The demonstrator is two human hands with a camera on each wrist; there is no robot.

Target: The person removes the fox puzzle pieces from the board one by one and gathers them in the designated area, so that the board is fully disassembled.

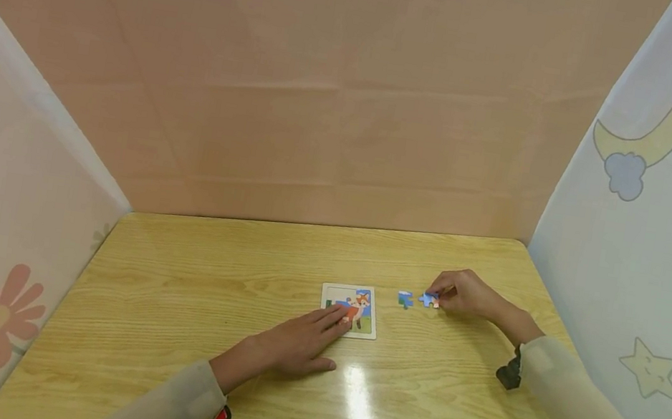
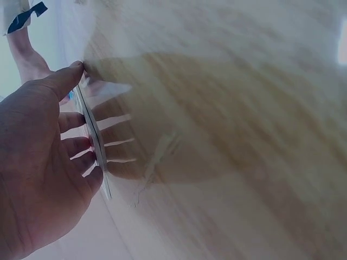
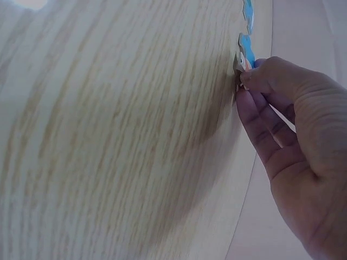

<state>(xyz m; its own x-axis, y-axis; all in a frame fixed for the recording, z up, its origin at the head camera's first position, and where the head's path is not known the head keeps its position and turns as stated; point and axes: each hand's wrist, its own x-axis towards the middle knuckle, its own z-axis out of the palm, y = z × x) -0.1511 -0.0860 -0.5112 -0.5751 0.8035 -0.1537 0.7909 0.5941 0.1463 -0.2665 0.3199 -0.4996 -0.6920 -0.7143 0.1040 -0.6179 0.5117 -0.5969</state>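
A jigsaw puzzle in a white-edged tray (image 1: 336, 292) lies on the table, showing part of a fox-like animal in red. My left hand (image 1: 304, 342) rests on its lower left with fingers straight, hiding that corner. In the left wrist view the fingers reach over the tray's thin edge (image 2: 96, 135). To the right, my right hand (image 1: 465, 292) pinches a blue puzzle piece (image 1: 428, 300) between thumb and fingers. The right wrist view shows this piece (image 3: 248, 50) tilted, partly hidden by the fingertips. Another loose puzzle piece (image 1: 405, 299) lies between it and the tray.
The wood-grain table (image 1: 203, 269) meets a plain orange-brown backdrop (image 1: 335, 130) at its far edge. Printed cloth walls stand at the left (image 1: 0, 188) and right (image 1: 649, 249). Light glares on the tabletop below the tray.
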